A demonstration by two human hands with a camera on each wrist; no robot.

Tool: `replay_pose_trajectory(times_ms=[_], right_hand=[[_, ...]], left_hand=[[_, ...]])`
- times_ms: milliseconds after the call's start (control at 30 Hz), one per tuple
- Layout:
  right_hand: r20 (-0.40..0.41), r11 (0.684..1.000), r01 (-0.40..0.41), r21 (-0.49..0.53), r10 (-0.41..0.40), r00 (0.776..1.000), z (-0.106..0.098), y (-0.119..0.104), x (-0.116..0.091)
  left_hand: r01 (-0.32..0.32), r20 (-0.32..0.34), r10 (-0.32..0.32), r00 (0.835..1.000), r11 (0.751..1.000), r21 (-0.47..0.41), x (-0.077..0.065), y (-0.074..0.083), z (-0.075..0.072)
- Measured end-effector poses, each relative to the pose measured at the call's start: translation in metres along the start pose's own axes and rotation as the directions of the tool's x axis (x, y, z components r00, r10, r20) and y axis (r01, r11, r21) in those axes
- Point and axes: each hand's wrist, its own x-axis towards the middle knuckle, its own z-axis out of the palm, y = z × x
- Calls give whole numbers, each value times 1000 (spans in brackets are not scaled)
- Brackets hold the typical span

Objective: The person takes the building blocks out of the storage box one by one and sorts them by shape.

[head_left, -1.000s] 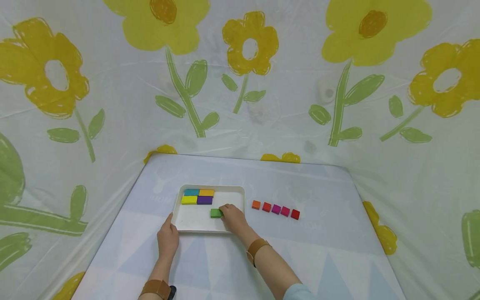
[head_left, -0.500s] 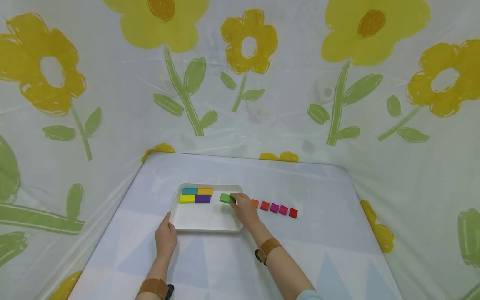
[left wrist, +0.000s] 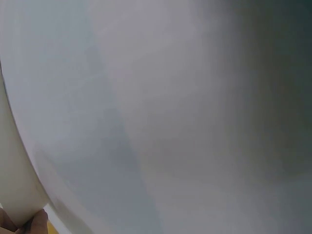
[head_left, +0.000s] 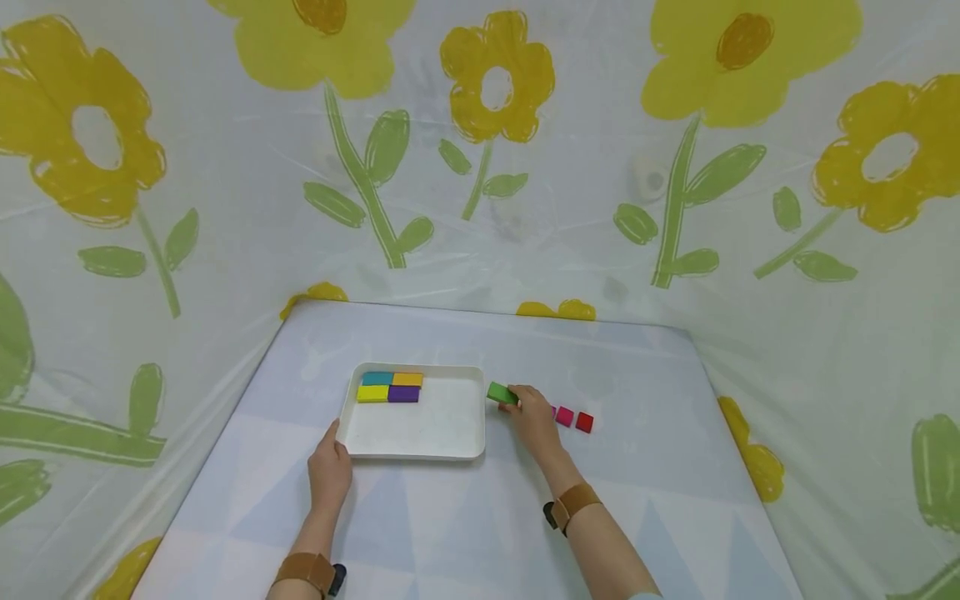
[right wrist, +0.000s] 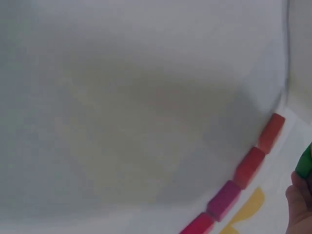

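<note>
My right hand [head_left: 536, 423] pinches a green block [head_left: 502, 393] just beyond the white tray's right edge, above the left end of a row of small blocks. In the right wrist view, the green block [right wrist: 304, 163] shows at the right edge with fingertips on it. My left hand [head_left: 330, 475] grips the tray [head_left: 423, 429] at its left front corner; in the left wrist view its fingers pinch the tray's corner [left wrist: 22, 195]. Four-coloured blocks sit together at the tray's back left: teal [head_left: 377, 378], amber [head_left: 407, 380], yellow [head_left: 372, 394] and purple [head_left: 404, 394].
On the table [head_left: 465, 525], right of the tray, runs a row of small blocks, including orange-red [right wrist: 271, 133], red [right wrist: 249, 167], purple-magenta [right wrist: 224, 200] and pink [head_left: 565, 417] ones. A dark red block [head_left: 585, 422] ends it. A flower-print cloth [head_left: 570, 208] surrounds the table.
My right hand has lifted the green block from the tray's floor and carried it right, past the tray's edge, over the row. My left hand stays on the tray.
</note>
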Motion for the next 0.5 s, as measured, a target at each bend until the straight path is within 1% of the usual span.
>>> replay_pose_trajectory(times_ms=[133, 267, 367, 500], right_hand=[[-5, 1000, 1, -14, -1, 1000, -1, 10, -11], [27, 998, 19, -66, -17, 999, 1, 16, -19], [62, 997, -2, -71, 6, 998, 3, 18, -23], [90, 997, -17, -80, 25, 996, 5, 18, -28]], left_hand=[[-5, 0, 5, 1000, 1000, 11, 2, 0, 0], [-16, -16, 16, 1000, 1000, 13, 2, 0, 0], [-22, -25, 22, 999, 1000, 12, 1, 0, 0], [-15, -14, 15, 1000, 1000, 12, 0, 0, 1]])
